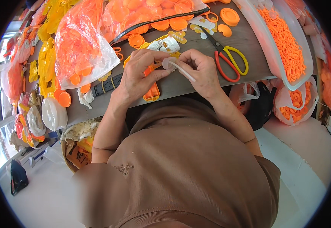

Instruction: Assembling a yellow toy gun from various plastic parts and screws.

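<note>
Close together over the table's front edge, both hands work on small pale plastic pieces. My left hand (137, 76) pinches a translucent round cap-like piece (168, 64) between thumb and forefinger. A thin whitish tube (186, 72) is pinched in my right hand (201, 70), its upper end meeting the round piece; whether it sits inside cannot be made out. Below and behind my hands lies an orange and yellow plastic body (152, 93) with a white mechanism (167, 45) at its far end, partly hidden by my fingers. Scissors (230, 60) with red and yellow handles rest right of my right hand.
Clear bags of orange parts (83, 45) cover the table's far left. At right stands a translucent bin (277, 64) heaped with orange rings. A dark strap-like strip (106, 85) lies by my left wrist. Orange discs (230, 17) sit beyond the scissors; a ring-filled bag (296, 104) hangs below the bin.
</note>
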